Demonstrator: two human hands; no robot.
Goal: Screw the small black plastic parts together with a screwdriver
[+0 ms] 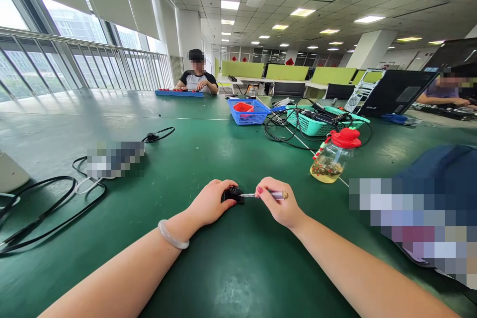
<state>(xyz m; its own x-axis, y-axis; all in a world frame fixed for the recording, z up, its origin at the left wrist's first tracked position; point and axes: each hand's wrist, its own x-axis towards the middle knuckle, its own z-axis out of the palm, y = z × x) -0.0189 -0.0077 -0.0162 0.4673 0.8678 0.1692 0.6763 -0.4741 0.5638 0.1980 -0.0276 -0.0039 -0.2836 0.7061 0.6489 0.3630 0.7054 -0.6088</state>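
Note:
My left hand [210, 202], with a pale bangle at the wrist, is closed around a small black part [234, 192] on the green table. Its fine detail is too small to make out. From the other side my right hand [280, 208] grips a screwdriver [278, 195] with a thin metal shaft and a pale, shiny handle. The shaft lies nearly level and points left, its tip at the black part. Whether the tip sits in a screw cannot be seen.
A red-lidded drink bottle [331, 159] stands right of my right hand. Behind are a blue basket [248, 118] and a green basket [311, 128] of cables. Black cables [89, 203] lie left, dark fabric [443, 174] right. Two people sit farther off.

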